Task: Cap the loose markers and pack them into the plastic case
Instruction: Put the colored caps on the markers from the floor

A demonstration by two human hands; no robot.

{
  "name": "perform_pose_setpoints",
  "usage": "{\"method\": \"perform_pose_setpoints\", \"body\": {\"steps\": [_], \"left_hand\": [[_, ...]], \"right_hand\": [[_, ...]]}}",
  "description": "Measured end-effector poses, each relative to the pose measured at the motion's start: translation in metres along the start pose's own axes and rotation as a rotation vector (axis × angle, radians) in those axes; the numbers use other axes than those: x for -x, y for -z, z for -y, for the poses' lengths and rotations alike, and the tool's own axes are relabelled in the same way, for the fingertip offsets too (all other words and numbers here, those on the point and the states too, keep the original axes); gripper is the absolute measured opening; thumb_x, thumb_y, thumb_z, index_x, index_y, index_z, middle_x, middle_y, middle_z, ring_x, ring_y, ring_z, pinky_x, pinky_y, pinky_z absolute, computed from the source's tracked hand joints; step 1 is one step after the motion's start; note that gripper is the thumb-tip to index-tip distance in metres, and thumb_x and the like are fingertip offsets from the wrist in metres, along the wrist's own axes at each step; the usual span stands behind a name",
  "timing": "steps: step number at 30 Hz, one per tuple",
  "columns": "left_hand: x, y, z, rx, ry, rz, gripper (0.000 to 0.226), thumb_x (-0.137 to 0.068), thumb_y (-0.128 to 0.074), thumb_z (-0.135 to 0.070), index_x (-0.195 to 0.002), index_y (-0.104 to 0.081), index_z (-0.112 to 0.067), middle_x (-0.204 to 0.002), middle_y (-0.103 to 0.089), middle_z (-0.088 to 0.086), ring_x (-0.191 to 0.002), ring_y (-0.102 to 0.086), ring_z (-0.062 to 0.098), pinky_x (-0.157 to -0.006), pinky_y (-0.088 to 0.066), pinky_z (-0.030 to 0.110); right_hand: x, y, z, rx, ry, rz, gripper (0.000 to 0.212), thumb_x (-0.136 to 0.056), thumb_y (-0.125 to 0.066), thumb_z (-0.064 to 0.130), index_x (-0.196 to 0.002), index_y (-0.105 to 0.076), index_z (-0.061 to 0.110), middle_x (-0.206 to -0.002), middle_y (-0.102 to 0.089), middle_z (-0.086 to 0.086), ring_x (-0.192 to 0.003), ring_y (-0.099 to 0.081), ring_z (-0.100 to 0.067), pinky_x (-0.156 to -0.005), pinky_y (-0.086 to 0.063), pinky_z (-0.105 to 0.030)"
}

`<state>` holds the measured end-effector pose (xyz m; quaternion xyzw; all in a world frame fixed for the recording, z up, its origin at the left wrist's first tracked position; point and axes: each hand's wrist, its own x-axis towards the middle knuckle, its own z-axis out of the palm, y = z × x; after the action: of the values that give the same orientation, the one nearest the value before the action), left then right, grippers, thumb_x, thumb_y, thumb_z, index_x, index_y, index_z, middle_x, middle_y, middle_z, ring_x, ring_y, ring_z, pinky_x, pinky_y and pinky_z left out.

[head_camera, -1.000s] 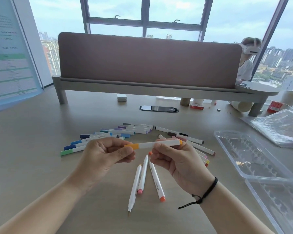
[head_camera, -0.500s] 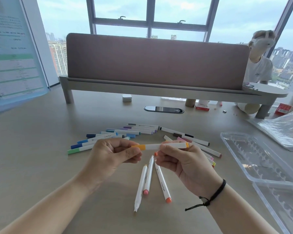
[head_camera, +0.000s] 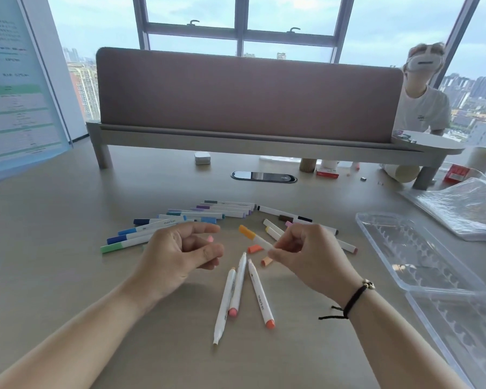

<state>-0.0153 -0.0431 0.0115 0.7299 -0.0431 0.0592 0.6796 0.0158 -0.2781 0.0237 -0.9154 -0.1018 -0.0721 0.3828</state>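
Now the right hand (head_camera: 309, 256) pinches the orange-capped marker (head_camera: 255, 238) at its white end, cap pointing up-left above the bench (head_camera: 68, 248); the left hand (head_camera: 177, 254) hangs beside it, fingers loosely curled, holding nothing, near the plastic case (head_camera: 421, 259)

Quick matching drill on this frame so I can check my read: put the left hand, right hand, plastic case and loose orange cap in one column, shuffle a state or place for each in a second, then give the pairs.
Things:
1. left hand
2. right hand
3. plastic case
4. loose orange cap

States or places:
A. lies on the table between the two hands
B. pinches the orange-capped marker
C. open on the right, no markers in it
D. fingers loosely curled, holding nothing

Pairs: 1-D, 2-B, 3-C, 4-A
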Motion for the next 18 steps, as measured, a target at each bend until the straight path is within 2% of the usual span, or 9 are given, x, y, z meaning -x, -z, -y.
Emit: {"method": "perform_pose_setpoints", "body": {"steps": [3, 6, 8, 12, 18], "left_hand": [[-0.001, 0.000, 0.003, -0.038, 0.001, -0.003, 0.034, -0.076, -0.075, -0.016, -0.109, -0.069, -0.011, -0.078, -0.075, 0.015, -0.073, -0.072, 0.029, -0.073, -0.061, 0.037], [-0.002, 0.000, 0.006, -0.072, -0.004, -0.005, 0.024, -0.084, -0.072, -0.008, -0.108, -0.070, -0.011, -0.077, -0.074, 0.016, -0.072, -0.071, 0.029, -0.071, -0.061, 0.036], [-0.001, -0.001, 0.006, -0.097, -0.015, -0.004, 0.022, -0.087, -0.071, -0.007, -0.108, -0.070, -0.012, -0.076, -0.074, 0.015, -0.070, -0.071, 0.028, -0.069, -0.061, 0.034], [-0.001, -0.001, 0.006, -0.157, -0.029, -0.006, 0.020, -0.088, -0.070, -0.011, -0.108, -0.071, -0.016, -0.075, -0.074, 0.011, -0.070, -0.071, 0.026, -0.070, -0.061, 0.036], [-0.001, 0.000, 0.007, -0.214, -0.039, -0.010, 0.017, -0.089, -0.070, -0.011, -0.106, -0.071, -0.014, -0.074, -0.074, 0.009, -0.069, -0.071, 0.024, -0.069, -0.061, 0.035]], "right_hand": [[-0.006, 0.008, -0.015, 0.208, -0.074, -0.147, 0.018, -0.080, -0.076, 0.029, -0.066, -0.067, 0.021, -0.063, -0.064, 0.014, -0.069, -0.055, 0.006, -0.058, -0.046, -0.023], [-0.008, 0.005, -0.024, 0.372, -0.114, -0.163, 0.018, -0.082, -0.068, 0.033, -0.067, -0.063, 0.024, -0.074, -0.065, 0.012, -0.079, -0.059, -0.014, -0.063, -0.047, -0.027], [-0.009, 0.001, -0.025, 0.459, -0.105, -0.160, 0.017, -0.084, -0.064, 0.034, -0.069, -0.061, 0.026, -0.078, -0.065, 0.011, -0.082, -0.059, -0.017, -0.067, -0.050, -0.030], [-0.011, 0.002, -0.028, 0.503, -0.099, -0.185, 0.013, -0.085, -0.059, 0.029, -0.073, -0.062, 0.025, -0.079, -0.064, 0.008, -0.083, -0.058, -0.020, -0.070, -0.052, -0.033], [-0.014, 0.002, -0.038, 0.536, -0.111, -0.224, 0.014, -0.085, -0.060, 0.026, -0.071, -0.058, 0.024, -0.078, -0.064, 0.004, -0.088, -0.059, -0.023, -0.064, -0.041, -0.031]]}}
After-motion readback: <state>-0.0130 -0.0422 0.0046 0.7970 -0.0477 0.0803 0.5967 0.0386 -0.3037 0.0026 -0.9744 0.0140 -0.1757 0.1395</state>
